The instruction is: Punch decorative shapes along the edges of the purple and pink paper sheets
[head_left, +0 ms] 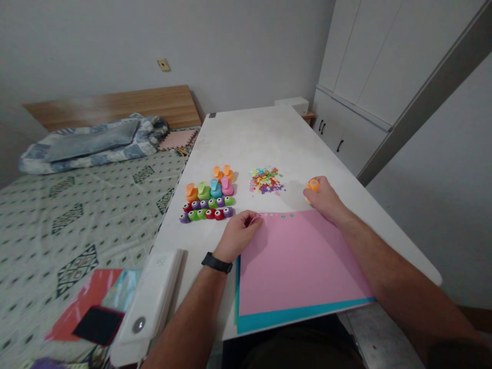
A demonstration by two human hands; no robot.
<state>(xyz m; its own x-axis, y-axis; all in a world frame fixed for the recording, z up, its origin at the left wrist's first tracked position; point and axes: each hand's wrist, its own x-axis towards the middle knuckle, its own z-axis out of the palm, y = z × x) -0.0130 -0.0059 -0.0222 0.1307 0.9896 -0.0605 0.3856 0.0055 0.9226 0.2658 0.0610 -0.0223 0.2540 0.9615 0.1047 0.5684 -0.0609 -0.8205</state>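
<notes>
A pink sheet of paper [300,261] lies on top of blue and green sheets [300,313] at the table's near edge. My left hand [246,228] pinches the pink sheet's far left corner. Small punched holes [284,216] run along its far edge, some showing green. My right hand [325,197] is wrapped round an orange craft punch [313,185] near the sheet's far right corner. Whether the punch touches the paper is hidden by the hand. Beyond the sheet sits a pile of colourful paper cut-outs [266,180].
Larger craft punches [216,188] and rows of small punches [210,214] stand left of the pile on the white table [253,136]. A long white device [151,302] lies at the left edge, beside a dark phone-like object [98,325]. A bed [96,205] adjoins the left side.
</notes>
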